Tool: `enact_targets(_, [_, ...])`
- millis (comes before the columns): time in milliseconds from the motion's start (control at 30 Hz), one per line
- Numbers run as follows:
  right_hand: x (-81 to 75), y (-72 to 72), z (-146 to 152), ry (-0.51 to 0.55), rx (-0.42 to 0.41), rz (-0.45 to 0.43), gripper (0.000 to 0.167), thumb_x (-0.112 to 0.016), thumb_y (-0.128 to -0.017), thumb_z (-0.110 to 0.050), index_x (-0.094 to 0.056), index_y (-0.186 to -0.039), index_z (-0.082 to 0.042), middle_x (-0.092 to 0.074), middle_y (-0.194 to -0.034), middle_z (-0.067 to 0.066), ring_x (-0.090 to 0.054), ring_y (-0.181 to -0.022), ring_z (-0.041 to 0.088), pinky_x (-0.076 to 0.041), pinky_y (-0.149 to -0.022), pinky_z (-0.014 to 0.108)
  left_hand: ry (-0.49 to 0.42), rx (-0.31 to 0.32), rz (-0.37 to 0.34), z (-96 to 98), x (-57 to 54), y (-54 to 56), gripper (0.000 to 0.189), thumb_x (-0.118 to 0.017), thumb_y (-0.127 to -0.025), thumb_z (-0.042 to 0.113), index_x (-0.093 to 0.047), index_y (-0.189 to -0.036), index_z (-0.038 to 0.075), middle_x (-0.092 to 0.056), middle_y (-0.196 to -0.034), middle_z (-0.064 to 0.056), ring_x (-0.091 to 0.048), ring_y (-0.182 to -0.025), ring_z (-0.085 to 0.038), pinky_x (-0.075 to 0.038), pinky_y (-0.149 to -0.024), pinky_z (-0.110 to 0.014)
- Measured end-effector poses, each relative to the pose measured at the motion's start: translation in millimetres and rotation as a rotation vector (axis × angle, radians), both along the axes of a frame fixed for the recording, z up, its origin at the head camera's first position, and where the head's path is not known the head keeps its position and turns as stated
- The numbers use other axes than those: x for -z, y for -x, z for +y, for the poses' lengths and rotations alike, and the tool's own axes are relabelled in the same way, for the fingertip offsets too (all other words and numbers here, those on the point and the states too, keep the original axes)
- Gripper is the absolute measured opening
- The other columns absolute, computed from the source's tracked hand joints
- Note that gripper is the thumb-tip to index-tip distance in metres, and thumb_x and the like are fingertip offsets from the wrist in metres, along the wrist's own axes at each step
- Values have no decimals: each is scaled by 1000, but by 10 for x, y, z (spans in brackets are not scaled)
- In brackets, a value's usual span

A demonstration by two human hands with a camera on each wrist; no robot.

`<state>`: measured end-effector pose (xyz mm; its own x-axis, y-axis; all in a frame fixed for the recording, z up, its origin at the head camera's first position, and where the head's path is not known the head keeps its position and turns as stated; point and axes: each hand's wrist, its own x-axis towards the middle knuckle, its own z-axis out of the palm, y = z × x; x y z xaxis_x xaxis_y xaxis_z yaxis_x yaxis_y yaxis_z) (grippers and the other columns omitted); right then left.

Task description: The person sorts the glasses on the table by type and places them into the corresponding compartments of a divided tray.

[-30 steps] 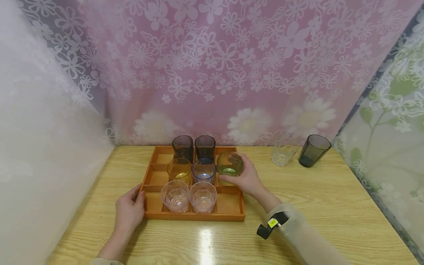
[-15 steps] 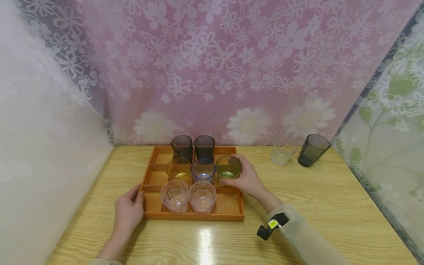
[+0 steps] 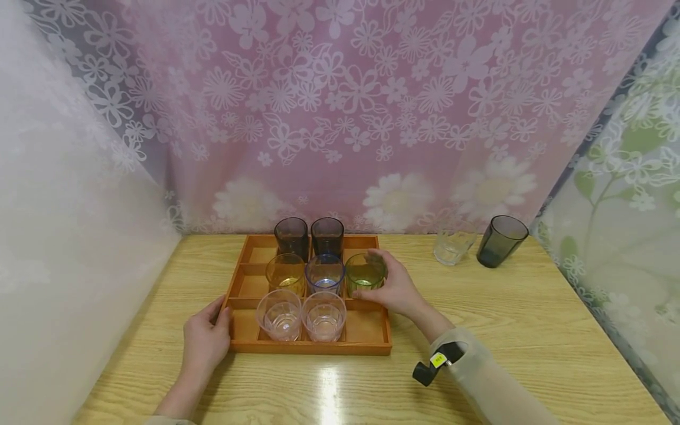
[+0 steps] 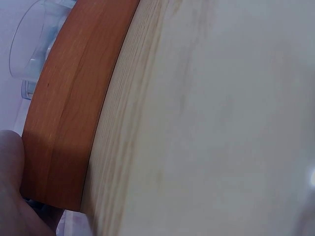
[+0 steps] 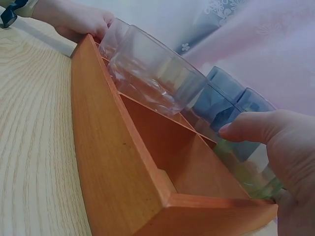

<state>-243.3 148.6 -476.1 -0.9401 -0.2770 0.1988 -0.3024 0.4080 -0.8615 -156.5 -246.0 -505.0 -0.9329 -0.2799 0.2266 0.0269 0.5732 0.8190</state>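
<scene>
At the left side of a divided wooden tray (image 3: 313, 349), my left hand (image 3: 206, 336) grips the side wall between thumb and fingers. My right hand (image 3: 397, 288) holds a green glass (image 3: 361, 276) by its side, thumb in front. The glass stands upright within the right part of the middle row; whether its base touches the tray floor I cannot tell. Left of it are a blue-rimmed glass (image 3: 325, 276) and a yellow glass (image 3: 285, 276). Two clear glasses, one a clear pinkish glass (image 3: 324, 321), fill part of the front row. Two dark glasses (image 3: 327, 236) stand in the back row.
On the table (image 3: 478, 330), right of the tray, a clear glass (image 3: 451, 248) and a grey glass (image 3: 499, 243) stand near the back edge. A pink flowered curtain (image 3: 340, 118) hangs behind, with pale curtains on both sides.
The green glass has gone down into the tray compartment, with the right hand still around it. The left hand keeps its grip on the tray; the other glasses stay put.
</scene>
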Motion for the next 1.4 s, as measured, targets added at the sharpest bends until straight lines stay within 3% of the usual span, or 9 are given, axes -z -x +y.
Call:
enact_targets(400, [-36,-32,28,36,-47,6,98,-99,-75,-16,-44,-154,3,-57,-148,17,-55,-135,36,-43,-115,55,3,2,-3,2,2,-4,36,-58,-107,4,-62,-140,-10,-66,-132,-30,-63,-124,-40,-53,-96,-50])
enact_targets(600, [-70,-77,67,93,-65,-20,98,-98,-76,-14,-43,-155,3,-55,-151,18,-50,-141,37,-37,-119,56,6,-2,-13,2,13,-7,37,-58,-108,5,-62,-141,-9,-66,-132,-29,-64,-123,-40,-54,-95,-51])
enact_targets(767, [-70,-93,141,106,-61,-2,95,-98,-78,-15,-44,-155,-3,-55,-152,14,-48,-143,34,-34,-121,55,11,-9,-21,-13,39,9,38,-57,-108,5,-61,-142,-9,-66,-133,-29,-64,-123,-40,-54,-95,-51])
enact_targets(1100, [-150,-147,357,169,-51,39,95,-96,-78,-6,-43,-156,-2,-53,-154,14,-46,-145,36,-35,-122,46,14,-5,-21,-1,0,-5,37,-57,-107,4,-61,-142,-10,-66,-132,-29,-64,-123,-40,-54,-95,-52])
enact_targets(1400, [-201,-174,570,201,-17,35,86,-90,-84,-3,-42,-157,-3,-52,-154,13,-45,-146,34,-33,-123,43,16,2,0,-9,36,11,36,-58,-106,3,-62,-140,-10,-68,-128,-29,-66,-119,-39,-55,-94,-52])
